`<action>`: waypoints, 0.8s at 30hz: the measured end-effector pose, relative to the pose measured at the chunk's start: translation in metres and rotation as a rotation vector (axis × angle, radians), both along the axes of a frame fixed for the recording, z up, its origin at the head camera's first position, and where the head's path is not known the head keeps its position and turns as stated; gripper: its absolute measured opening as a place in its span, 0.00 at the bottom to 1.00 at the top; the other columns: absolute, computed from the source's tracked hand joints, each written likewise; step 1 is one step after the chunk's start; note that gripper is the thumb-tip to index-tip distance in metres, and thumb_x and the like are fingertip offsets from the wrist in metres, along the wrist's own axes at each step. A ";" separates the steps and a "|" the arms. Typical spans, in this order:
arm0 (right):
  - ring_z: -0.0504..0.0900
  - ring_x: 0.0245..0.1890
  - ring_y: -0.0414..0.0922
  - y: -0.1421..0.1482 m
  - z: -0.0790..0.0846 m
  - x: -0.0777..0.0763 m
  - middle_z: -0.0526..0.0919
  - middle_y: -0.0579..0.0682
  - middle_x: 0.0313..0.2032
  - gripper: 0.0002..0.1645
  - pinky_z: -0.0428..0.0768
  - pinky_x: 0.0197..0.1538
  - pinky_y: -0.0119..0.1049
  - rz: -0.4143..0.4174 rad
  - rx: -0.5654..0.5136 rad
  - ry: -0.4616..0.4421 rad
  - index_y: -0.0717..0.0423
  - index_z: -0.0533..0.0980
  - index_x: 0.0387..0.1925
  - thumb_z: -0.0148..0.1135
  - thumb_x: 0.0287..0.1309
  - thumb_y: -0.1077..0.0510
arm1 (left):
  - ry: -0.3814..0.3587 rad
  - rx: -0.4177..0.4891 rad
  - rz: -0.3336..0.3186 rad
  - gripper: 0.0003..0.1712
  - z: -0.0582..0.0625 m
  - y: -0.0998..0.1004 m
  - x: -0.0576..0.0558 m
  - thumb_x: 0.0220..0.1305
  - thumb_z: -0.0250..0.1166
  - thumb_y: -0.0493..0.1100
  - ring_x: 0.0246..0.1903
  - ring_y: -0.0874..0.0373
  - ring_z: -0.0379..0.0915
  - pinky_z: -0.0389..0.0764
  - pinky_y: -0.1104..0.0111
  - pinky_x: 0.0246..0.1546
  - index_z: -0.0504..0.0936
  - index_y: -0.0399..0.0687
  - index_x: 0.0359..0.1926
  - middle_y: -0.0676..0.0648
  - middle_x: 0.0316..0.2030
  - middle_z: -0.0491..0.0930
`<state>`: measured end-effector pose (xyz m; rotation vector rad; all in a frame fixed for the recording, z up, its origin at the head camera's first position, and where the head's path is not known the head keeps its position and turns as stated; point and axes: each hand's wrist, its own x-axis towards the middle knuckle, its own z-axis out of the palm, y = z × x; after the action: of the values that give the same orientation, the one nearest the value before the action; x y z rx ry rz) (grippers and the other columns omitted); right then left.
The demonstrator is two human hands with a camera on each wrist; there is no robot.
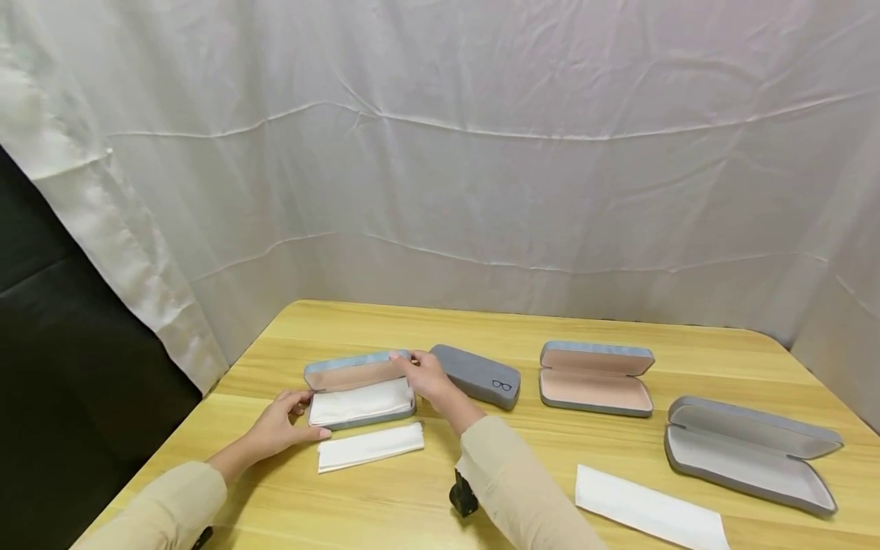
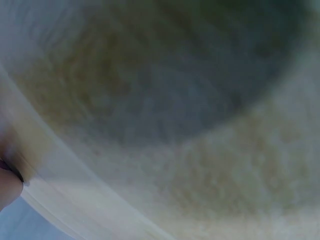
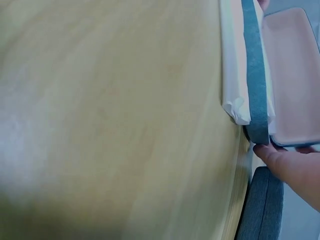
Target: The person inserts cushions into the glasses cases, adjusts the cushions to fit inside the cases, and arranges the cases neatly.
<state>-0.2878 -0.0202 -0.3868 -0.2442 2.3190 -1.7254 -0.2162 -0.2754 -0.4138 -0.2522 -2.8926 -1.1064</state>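
A pale grey-white, softly shiny fabric curtain [image 1: 495,198] hangs behind and around the far end, filling most of the head view. Long horizontal creases cross it, with finer wrinkles throughout and a faint pink tint toward the upper right. At left, its slanting edge borders a matte black panel or sheet [image 1: 69,359], whose material is unclear. Before the curtain stands a yellow wood-grain surface [image 1: 385,504] with rounded far corners, its grain running mostly side to side. Light is soft and diffuse; the left wrist view is blurred.
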 end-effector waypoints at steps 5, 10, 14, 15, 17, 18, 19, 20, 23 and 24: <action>0.72 0.46 0.49 0.005 0.000 -0.003 0.72 0.58 0.53 0.31 0.73 0.47 0.43 0.060 0.009 0.006 0.58 0.69 0.58 0.52 0.63 0.41 | -0.003 -0.003 0.004 0.45 0.000 0.000 -0.001 0.44 0.75 0.48 0.45 0.48 0.68 0.73 0.58 0.46 0.67 0.25 0.57 0.34 0.50 0.70; 0.73 0.44 0.49 0.009 0.001 -0.004 0.72 0.58 0.54 0.26 0.74 0.45 0.43 0.124 -0.008 0.022 0.52 0.71 0.57 0.52 0.64 0.44 | -0.002 0.000 0.009 0.45 -0.001 0.000 -0.001 0.45 0.75 0.48 0.45 0.48 0.68 0.73 0.58 0.47 0.67 0.25 0.57 0.34 0.50 0.70; 0.71 0.57 0.53 0.013 0.001 -0.004 0.70 0.58 0.59 0.25 0.72 0.57 0.50 0.174 -0.014 0.037 0.49 0.70 0.59 0.52 0.64 0.46 | -0.005 0.002 0.019 0.45 0.000 0.000 -0.001 0.44 0.75 0.48 0.45 0.48 0.68 0.73 0.59 0.46 0.67 0.25 0.57 0.34 0.50 0.70; 0.70 0.59 0.53 0.014 0.002 -0.004 0.69 0.57 0.60 0.24 0.71 0.59 0.51 0.189 -0.019 0.044 0.49 0.71 0.59 0.52 0.64 0.46 | -0.005 0.002 0.020 0.45 0.000 0.000 -0.001 0.44 0.75 0.48 0.44 0.48 0.68 0.73 0.59 0.45 0.67 0.25 0.57 0.34 0.50 0.70; 0.70 0.59 0.53 0.016 0.002 -0.004 0.70 0.56 0.59 0.22 0.69 0.60 0.52 0.216 -0.030 0.048 0.49 0.72 0.58 0.52 0.65 0.48 | -0.005 0.003 0.023 0.45 0.000 0.001 -0.001 0.43 0.75 0.49 0.44 0.48 0.68 0.73 0.60 0.45 0.68 0.26 0.57 0.34 0.50 0.71; 0.70 0.58 0.53 0.017 0.002 -0.004 0.71 0.56 0.58 0.21 0.69 0.60 0.52 0.226 -0.033 0.053 0.48 0.73 0.57 0.52 0.65 0.48 | -0.004 0.004 0.023 0.44 0.000 0.001 -0.001 0.43 0.75 0.49 0.44 0.48 0.68 0.73 0.60 0.45 0.68 0.26 0.56 0.34 0.50 0.71; 0.71 0.57 0.52 0.018 0.002 -0.004 0.72 0.55 0.57 0.21 0.69 0.60 0.51 0.233 -0.035 0.055 0.48 0.73 0.57 0.52 0.65 0.49 | -0.003 0.004 0.024 0.44 -0.001 0.001 -0.001 0.43 0.75 0.49 0.44 0.49 0.67 0.73 0.60 0.45 0.68 0.26 0.56 0.34 0.49 0.71; 0.72 0.56 0.51 0.018 0.002 -0.004 0.73 0.54 0.56 0.20 0.70 0.59 0.50 0.238 -0.035 0.058 0.48 0.74 0.56 0.53 0.65 0.49 | -0.002 0.005 0.024 0.44 -0.001 0.001 -0.002 0.43 0.75 0.49 0.44 0.49 0.68 0.73 0.60 0.45 0.68 0.26 0.56 0.34 0.49 0.71; 0.73 0.47 0.47 0.019 0.001 -0.005 0.74 0.53 0.50 0.20 0.73 0.52 0.44 0.242 -0.031 0.059 0.48 0.75 0.56 0.54 0.64 0.50 | 0.002 0.006 0.024 0.44 -0.001 0.000 -0.002 0.43 0.75 0.48 0.44 0.49 0.68 0.73 0.60 0.45 0.68 0.26 0.56 0.35 0.49 0.71; 0.71 0.44 0.47 0.018 0.001 -0.005 0.74 0.55 0.48 0.20 0.72 0.49 0.42 0.243 -0.033 0.060 0.49 0.75 0.56 0.54 0.64 0.51 | 0.003 0.006 0.023 0.44 -0.002 0.000 -0.003 0.43 0.75 0.48 0.44 0.49 0.68 0.73 0.59 0.45 0.68 0.26 0.57 0.35 0.48 0.71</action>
<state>-0.2929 -0.0018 -0.3861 -0.5661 2.1963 -1.6570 -0.2187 -0.2753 -0.4154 -0.2190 -2.8816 -1.1102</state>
